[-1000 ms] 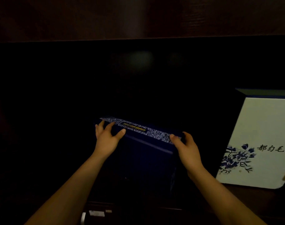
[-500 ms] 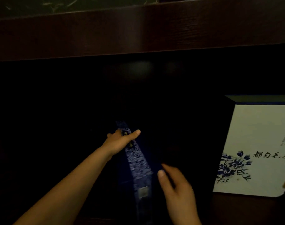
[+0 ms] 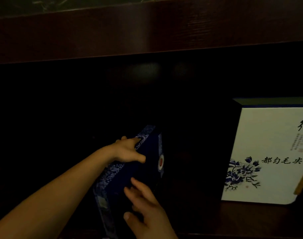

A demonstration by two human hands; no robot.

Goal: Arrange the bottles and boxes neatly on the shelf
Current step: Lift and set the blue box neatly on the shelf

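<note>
- blue box (image 3: pixel 147 171) stands on edge in the dark shelf (image 3: pixel 250 219) bay, tilted, between the two hands; patterned narrow side faces left, dark broad face faces right
- left hand (image 3: pixel 128 152) grips the box's upper part: fingers wrap over the patterned side, thumb lies on the dark face
- right hand (image 3: pixel 145 209) is below and nearer than the left, fingers straight and spread, tips touching the lower part of the dark face; not curled round anything
- round red and white badge (image 3: pixel 161 162) on the dark face, just right of the left thumb, above the right fingertips
- white box (image 3: pixel 268 152) with blue flowers and black characters stands upright well to the right of both hands, apart from the blue box
- upper board (image 3: pixel 147 31), dark wood, runs across above the hands
- bay behind the hands is too dark to read
</note>
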